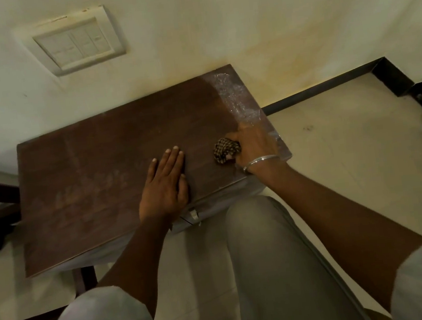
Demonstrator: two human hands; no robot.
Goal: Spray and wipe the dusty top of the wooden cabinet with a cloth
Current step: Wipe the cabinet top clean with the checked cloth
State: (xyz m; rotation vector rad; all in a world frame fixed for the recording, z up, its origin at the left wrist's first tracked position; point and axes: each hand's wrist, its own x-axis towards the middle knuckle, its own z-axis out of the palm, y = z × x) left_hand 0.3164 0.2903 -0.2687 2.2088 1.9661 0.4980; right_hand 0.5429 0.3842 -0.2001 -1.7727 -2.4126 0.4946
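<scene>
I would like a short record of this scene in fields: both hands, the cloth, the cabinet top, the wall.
left hand: lies flat, fingers straight, on the cabinet top near its front edge
right hand: grips the cloth near the top's right end; bangle on the wrist
cloth: checked, bunched, touching the wood
cabinet top: dark wood, pale dusty smears at the left, whitish patch at the right end
wall: switch plate above the cabinet
</scene>
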